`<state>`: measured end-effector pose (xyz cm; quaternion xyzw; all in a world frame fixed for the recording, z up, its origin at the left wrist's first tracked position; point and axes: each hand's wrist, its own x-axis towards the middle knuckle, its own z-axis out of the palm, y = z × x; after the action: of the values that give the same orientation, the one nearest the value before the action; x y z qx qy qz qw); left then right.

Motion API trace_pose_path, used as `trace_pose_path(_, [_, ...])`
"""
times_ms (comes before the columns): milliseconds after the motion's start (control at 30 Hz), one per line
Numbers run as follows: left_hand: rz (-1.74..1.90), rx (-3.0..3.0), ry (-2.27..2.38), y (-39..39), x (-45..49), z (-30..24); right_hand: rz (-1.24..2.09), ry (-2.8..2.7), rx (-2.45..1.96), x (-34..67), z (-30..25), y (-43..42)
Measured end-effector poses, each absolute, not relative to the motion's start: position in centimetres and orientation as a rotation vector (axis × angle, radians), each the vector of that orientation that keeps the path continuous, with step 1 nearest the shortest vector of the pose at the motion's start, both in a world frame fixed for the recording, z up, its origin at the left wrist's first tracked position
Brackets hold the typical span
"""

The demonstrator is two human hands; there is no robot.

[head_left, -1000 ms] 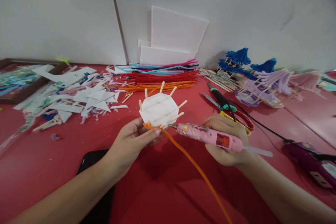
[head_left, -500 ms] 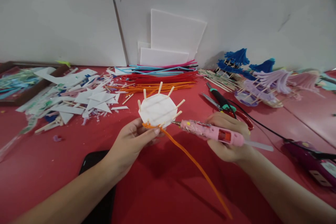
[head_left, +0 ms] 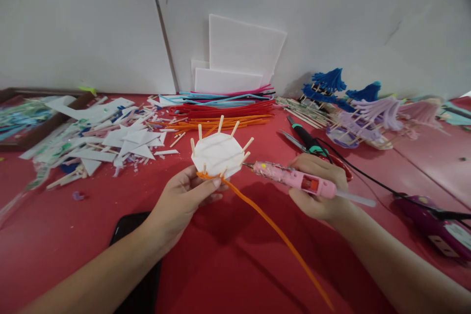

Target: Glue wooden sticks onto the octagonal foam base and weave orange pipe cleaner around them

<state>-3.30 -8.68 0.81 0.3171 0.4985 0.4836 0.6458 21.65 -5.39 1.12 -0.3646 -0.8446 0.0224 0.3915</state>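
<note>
Between its thumb and fingers, my left hand (head_left: 187,194) pinches the near edge of a white foam-board disc (head_left: 217,152) with straight-sided edges. Several short wooden sticks stand up around the disc's rim. An orange pipe cleaner (head_left: 274,225) lies along the near edge under my left thumb, and its long free end trails down to the right. Wrapped round a pink hot glue gun (head_left: 287,179), my right hand (head_left: 320,186) keeps its nozzle at the disc's right edge, by a stick. A clear glue stick (head_left: 356,199) protrudes from the gun's back.
Behind the disc lie orange, red and blue pipe cleaners (head_left: 228,108). White foam scraps (head_left: 128,140) are heaped left, near a brown tray (head_left: 44,132). Scissors (head_left: 294,141), finished blue and lilac models (head_left: 379,113) and a purple power strip (head_left: 434,225) are right. A black phone (head_left: 136,265) lies under my left forearm.
The glue gun's nozzle has shifted slightly up along the disc's right edge. The whole view has moved a little, and the pipe cleaner's free end has swung slightly right.
</note>
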Motion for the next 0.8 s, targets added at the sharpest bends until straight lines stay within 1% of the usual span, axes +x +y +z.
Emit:
trace_pose_path(67, [1.101,0.726,1.133,-8.6,-3.3,0.8,0.040,-2.169,-1.015,21.8,1.0,-5.2])
trace_pose_path(267, [1.144,0.756,1.130,-8.6,-3.4,0.5,0.010,-2.374,-1.475,23.0,0.1,-4.1])
trace_pose_path(333, [1.142,0.761,1.132,-8.6,-3.5,0.3,-0.076,-2.418,-1.620,23.3,-0.4,-4.0])
trace_pose_path(400, [1.139,0.768,1.129,-8.6,-3.5,0.3,-0.241,-2.403,-1.757,23.5,-0.9,-4.0])
trace_pose_path(467, [1.139,0.778,1.127,-8.6,-3.5,0.3,-0.359,-2.382,-1.785,23.2,-0.9,-4.4])
trace_pose_path(533, [1.144,0.792,1.135,-8.6,-3.4,0.3,-0.389,-2.328,-1.692,22.5,-0.5,-5.1])
trace_pose_path(600, [1.135,0.806,1.142,-8.6,-3.3,0.4,-0.255,-2.246,-1.487,21.4,0.1,-6.1])
trace_pose_path(700, [1.106,0.830,1.139,-8.7,-3.2,0.6,0.238,-2.145,-1.184,19.6,1.0,-7.9])
trace_pose_path(800, [1.063,0.880,1.168,-8.9,-3.0,0.9,0.677,-2.109,-1.054,18.0,1.1,-9.2])
